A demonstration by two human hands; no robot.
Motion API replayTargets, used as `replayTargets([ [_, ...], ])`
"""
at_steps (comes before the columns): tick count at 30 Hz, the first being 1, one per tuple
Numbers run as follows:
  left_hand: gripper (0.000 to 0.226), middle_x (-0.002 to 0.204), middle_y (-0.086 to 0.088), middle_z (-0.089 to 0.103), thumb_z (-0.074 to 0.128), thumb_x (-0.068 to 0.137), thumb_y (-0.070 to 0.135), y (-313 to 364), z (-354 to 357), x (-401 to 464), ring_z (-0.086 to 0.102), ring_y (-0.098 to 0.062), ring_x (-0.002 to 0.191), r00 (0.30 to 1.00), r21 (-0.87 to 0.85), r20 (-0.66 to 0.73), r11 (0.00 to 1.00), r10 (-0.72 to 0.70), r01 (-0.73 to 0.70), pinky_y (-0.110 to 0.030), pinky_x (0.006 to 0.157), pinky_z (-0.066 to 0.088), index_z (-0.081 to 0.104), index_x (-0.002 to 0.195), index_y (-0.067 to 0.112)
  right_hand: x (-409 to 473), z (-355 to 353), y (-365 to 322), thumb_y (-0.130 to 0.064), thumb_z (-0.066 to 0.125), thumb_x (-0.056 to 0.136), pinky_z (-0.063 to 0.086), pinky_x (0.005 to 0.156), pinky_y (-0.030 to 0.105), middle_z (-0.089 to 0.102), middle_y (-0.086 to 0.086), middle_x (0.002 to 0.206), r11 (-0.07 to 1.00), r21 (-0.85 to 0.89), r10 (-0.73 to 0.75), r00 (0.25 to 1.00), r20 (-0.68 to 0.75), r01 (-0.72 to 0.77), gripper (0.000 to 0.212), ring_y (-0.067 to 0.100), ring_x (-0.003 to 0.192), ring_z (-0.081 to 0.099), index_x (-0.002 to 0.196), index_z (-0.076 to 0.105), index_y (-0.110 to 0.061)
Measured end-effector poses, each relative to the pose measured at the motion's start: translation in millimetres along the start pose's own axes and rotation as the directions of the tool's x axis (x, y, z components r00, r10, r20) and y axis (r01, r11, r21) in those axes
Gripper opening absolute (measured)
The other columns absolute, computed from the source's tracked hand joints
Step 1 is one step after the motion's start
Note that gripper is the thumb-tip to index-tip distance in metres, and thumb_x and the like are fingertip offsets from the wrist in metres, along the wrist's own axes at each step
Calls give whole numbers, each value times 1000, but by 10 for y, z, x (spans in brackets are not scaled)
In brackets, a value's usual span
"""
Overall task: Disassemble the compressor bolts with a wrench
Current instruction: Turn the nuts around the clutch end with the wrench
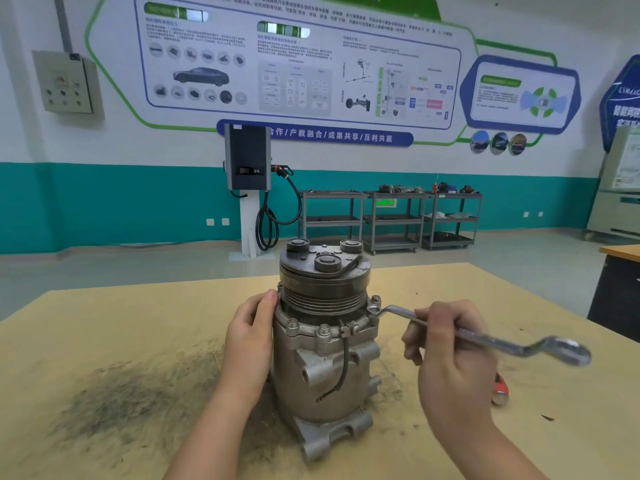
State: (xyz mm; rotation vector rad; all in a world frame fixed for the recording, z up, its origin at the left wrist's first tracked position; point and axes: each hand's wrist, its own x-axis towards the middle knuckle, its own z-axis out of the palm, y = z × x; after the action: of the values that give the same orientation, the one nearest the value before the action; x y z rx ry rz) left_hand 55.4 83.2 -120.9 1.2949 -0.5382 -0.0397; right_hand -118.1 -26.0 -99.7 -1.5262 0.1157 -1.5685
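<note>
Left hand (pixel 250 336) flat, fingers straight — right hand (pixel 450 355) raised, fingers curled in a grip

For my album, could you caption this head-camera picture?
Left hand steadies the upright compressor while right hand fits a wrench onto a flange bolt.
</note>
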Motion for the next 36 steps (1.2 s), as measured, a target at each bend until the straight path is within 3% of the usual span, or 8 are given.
replayTargets([
  [10, 22, 106, -1, 67, 48, 98, 32, 79, 19, -79, 61, -13, 102, 988, 173, -127, 983, 92, -70, -38, 91, 49, 69, 99, 24, -78, 78, -39, -52, 40, 97, 41, 60, 8, 59, -18, 77, 951, -280, -95, 985, 147, 133, 27, 4, 66, 58, 86, 57, -34],
  [12, 29, 110, -5, 63, 46, 96, 36, 113, 38, -145, 58, 1, 97, 981, 227, -156, 971, 112, -74, -30, 90, 47, 69, 104, 20, 19, 65, -85, -48, 44, 98, 45, 62, 15, 63, -16, 78, 956, -286, -27, 992, 126, 62, 26, 5, 67, 60, 84, 61, -33],
  [14, 31, 107, -4, 56, 47, 96, 36, 152, 86, -237, 51, 18, 87, 963, 287, -232, 955, 140, -70, -9, 74, 37, 68, 108, 16, 133, 22, -149, -40, 47, 97, 49, 59, 24, 66, -6, 74, 988, -143, 69, 997, 20, -66, 26, 7, 62, 60, 83, 64, -27],
  [19, 33, 105, -7, 43, 56, 93, 37, 261, 188, -606, 49, 15, 84, 917, 331, -353, 941, 185, -63, -11, 76, 28, 64, 115, 14, 155, -146, -235, -11, 42, 101, 42, 44, 20, 60, 8, 58, 869, 365, 361, 933, -9, -333, 45, 14, 50, 53, 67, 71, -15],
  [23, 42, 109, -12, 53, 44, 95, 50, 317, 67, -706, 40, 28, 88, 905, 344, -335, 928, 262, -142, -14, 77, 32, 61, 119, 20, 85, -95, -215, -7, 41, 100, 37, 41, 19, 57, 10, 55, 825, 355, 429, 896, 112, -440, 47, 15, 46, 50, 61, 68, -12],
  [28, 30, 124, 11, 50, 42, 99, 42, 419, 34, -371, 50, -1, 112, 972, 250, -168, 961, 162, -117, -18, 92, 32, 55, 123, 30, 227, -112, -223, -8, 41, 100, 38, 42, 20, 56, 9, 55, 816, 374, 419, 897, 142, -441, 50, 16, 46, 47, 60, 69, -15],
  [32, 40, 92, 30, 71, 32, 103, 46, 397, -2, -219, 61, 13, 96, 997, 193, -46, 980, 57, -47, -9, 76, 44, 70, 98, 36, 322, -111, -205, -7, 42, 99, 37, 41, 21, 55, 11, 55, 820, 324, 430, 881, 196, -472, 47, 17, 46, 47, 61, 69, -14],
  [36, 40, 105, 12, 75, 37, 104, 40, 373, -98, -125, 70, -8, 99, 981, -160, 105, 971, -161, 176, -31, 82, 57, 76, 98, 35, 452, -89, -172, -9, 44, 98, 34, 39, 22, 54, 12, 56, 748, 286, 512, 795, 326, -599, 40, 16, 44, 46, 65, 67, -8],
])
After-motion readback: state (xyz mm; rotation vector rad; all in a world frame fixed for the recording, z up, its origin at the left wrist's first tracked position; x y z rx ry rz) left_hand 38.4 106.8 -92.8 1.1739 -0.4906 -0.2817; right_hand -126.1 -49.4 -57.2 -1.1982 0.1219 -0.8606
